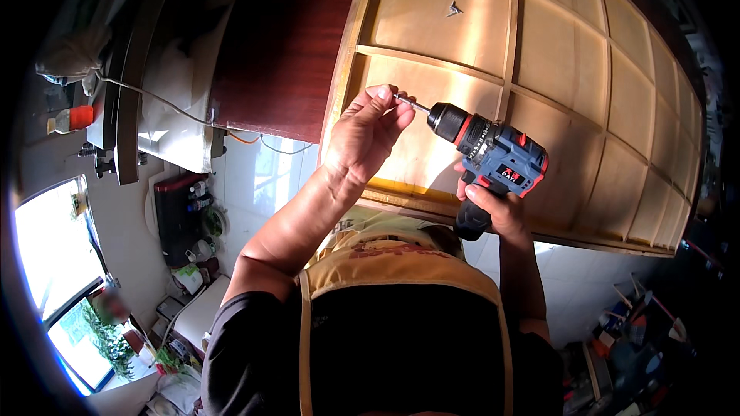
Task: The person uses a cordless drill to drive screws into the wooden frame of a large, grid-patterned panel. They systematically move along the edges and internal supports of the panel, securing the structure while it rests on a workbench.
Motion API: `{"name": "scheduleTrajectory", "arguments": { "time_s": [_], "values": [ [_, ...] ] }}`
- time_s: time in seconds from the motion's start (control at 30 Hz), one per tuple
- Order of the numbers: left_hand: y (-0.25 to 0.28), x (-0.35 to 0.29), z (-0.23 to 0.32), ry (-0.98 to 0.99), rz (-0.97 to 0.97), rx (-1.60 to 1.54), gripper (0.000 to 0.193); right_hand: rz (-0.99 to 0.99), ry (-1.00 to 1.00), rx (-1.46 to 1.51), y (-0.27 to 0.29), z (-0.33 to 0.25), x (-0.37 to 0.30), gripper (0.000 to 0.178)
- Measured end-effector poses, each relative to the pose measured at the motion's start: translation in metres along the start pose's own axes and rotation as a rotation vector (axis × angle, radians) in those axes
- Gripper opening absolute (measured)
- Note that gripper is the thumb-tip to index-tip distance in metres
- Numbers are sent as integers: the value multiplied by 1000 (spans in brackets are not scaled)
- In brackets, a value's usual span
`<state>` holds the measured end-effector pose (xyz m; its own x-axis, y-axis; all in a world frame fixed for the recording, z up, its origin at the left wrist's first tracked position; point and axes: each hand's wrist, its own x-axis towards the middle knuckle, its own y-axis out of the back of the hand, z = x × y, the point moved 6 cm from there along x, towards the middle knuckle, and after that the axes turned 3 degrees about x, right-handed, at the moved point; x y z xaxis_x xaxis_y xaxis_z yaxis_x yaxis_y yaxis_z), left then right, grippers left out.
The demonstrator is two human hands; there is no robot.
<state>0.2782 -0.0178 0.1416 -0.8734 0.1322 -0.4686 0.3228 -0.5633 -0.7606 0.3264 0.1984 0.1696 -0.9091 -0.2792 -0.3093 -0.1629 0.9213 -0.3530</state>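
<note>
My right hand [493, 204] is closed round the grip of a blue and black cordless drill [501, 154] with red trim. The drill's chuck points up and to the left, with a thin bit [420, 107] sticking out of it. At the bit's tip, the fingers of my left hand [370, 119] pinch a small metal screw [398, 97], partly hidden by the fingertips. Both hands are above a pale wooden panel [432, 69] divided by a grid of thin strips. A small pile of screws [454, 9] lies in one of its far squares.
A dark red-brown board [285, 46] extends to the left of the panel. A cable [154, 95] hangs at the left near an orange-labelled bottle [71, 120]. Tools and clutter [632, 331] fill the lower right, and a window [58, 254] is at the lower left.
</note>
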Motion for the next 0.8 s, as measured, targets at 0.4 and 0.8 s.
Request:
{"name": "scheduleTrajectory", "arguments": {
  "time_s": [0.4, 0.8],
  "values": [
    [54, -20, 10, 228, 77, 273, 11, -26, 22, -225, -29, 39, -22, 22],
    [138, 34, 52, -575, 501, 2020, 65, 75, -285, 421, -36, 117, 21, 30]
  ]
}}
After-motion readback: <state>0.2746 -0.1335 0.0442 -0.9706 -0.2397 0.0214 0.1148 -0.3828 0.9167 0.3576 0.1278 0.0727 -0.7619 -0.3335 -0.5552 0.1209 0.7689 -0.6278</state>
